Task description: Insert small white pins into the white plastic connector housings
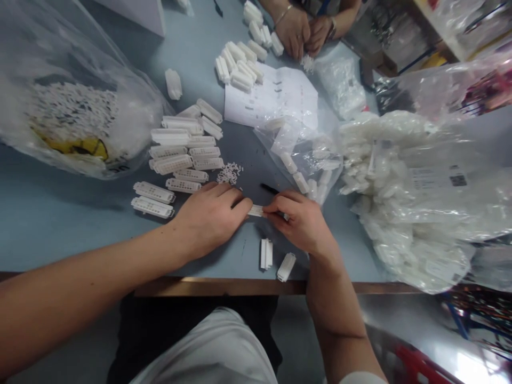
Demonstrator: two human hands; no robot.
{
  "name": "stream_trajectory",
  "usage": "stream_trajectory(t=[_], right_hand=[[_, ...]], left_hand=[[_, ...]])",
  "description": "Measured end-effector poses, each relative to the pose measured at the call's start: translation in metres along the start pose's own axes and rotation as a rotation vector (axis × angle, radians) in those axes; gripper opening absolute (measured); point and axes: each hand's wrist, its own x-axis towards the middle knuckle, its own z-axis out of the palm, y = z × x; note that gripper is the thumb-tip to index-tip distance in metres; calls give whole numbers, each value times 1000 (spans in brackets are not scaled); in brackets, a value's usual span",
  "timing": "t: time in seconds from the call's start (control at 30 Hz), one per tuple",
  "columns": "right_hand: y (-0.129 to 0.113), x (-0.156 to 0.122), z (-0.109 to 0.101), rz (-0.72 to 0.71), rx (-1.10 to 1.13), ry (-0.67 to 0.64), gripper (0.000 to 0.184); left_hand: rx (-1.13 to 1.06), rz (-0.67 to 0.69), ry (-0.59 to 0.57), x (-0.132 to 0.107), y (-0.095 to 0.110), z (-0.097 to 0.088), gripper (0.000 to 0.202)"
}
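Note:
A slim white plastic connector housing with rows of small holes lies between my hands, low over the table. My left hand is closed on its left end, thumb along it. My right hand pinches at its right end; whether anything small is between those fingertips is hidden. A black stick-like tool shows just beyond my right fingers, and I cannot tell if they touch it. Loose tiny white pieces form a small pile beyond my left hand. Two white housings lie nearer me, below my right hand.
Many similar housings are heaped left of centre. A large clear bag of tiny white pieces stands at left. Bulky plastic bags crowd the right. Beyond a printed sheet, another person's hands work over small pieces.

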Motion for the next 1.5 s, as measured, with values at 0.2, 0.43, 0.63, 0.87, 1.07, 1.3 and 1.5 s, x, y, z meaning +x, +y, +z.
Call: stream_trajectory(t=[0.2, 0.43, 0.63, 0.87, 1.07, 1.3, 1.5], right_hand=[[0, 1, 2, 18, 37, -22, 17], [0, 1, 2, 26, 46, -39, 16], [-1, 2, 0, 41, 67, -51, 18], [7, 5, -1, 82, 248, -150, 15], [8, 9, 3, 212, 383, -175, 11], [7, 10, 0, 263, 375, -190, 6], [4, 13, 2, 222, 275, -170, 5]], left_hand=[[12, 33, 41, 0, 0, 1, 18], [38, 80, 94, 1, 0, 0, 17], [42, 99, 118, 2, 1, -3, 20], [16, 120, 123, 1, 2, -1, 25], [-40, 131, 127, 2, 2, -1, 27], [-9, 85, 75, 3, -1, -2, 27], [-10, 91, 95, 2, 1, 1, 24]])
